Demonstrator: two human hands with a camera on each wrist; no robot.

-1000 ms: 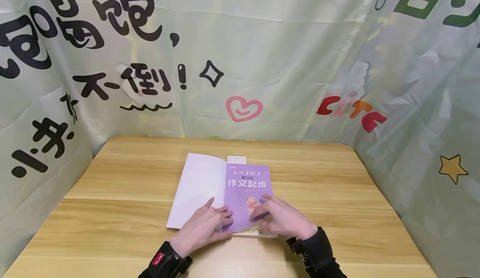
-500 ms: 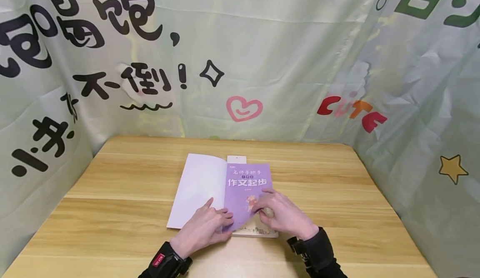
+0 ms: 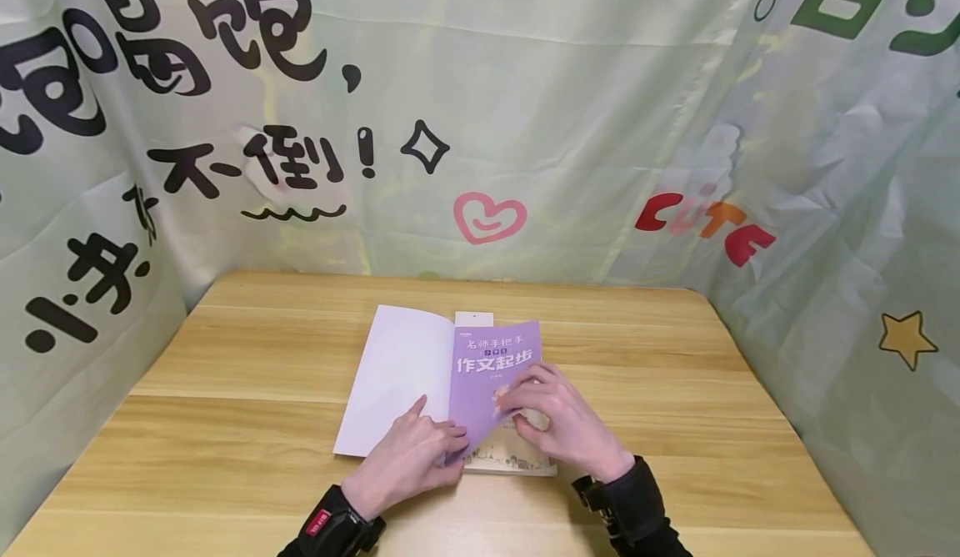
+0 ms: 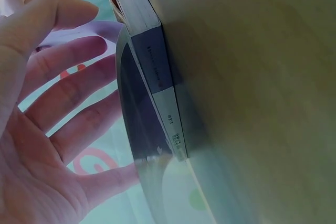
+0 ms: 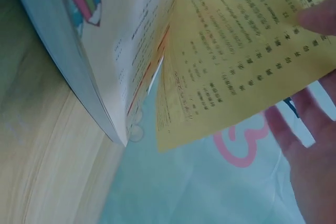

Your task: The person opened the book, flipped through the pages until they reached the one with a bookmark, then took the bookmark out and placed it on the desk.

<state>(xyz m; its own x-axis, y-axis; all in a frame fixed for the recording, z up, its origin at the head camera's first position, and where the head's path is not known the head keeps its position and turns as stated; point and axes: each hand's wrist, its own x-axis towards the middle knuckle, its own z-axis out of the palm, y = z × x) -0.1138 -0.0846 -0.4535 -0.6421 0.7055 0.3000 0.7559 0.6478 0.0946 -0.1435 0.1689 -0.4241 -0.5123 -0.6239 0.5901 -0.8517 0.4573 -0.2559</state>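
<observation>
A book lies open on the table, its blank white inside cover [image 3: 397, 365] turned to the left. My right hand [image 3: 558, 424] pinches the outer edge of the purple title page [image 3: 472, 398], which curls up from its lower right corner. In the right wrist view the page's yellow printed underside [image 5: 226, 61] shows, thumb on it and fingers behind. Beneath it a cream page [image 3: 510, 453] with small drawings is exposed. My left hand [image 3: 405, 461], fingers spread, rests across the white cover and the page near the fold. The book's spine [image 4: 157, 61] shows in the left wrist view.
A small white tab [image 3: 473, 319] with a hole sticks out beyond the book's top edge. The wooden table [image 3: 660, 373] extends around the book. Pale printed cloth [image 3: 570, 123] hangs behind and along both sides of it.
My right hand has lifted the purple page's lower right corner and drawn it up and away from me, uncovering more of the cream page. The left hand has stayed in place.
</observation>
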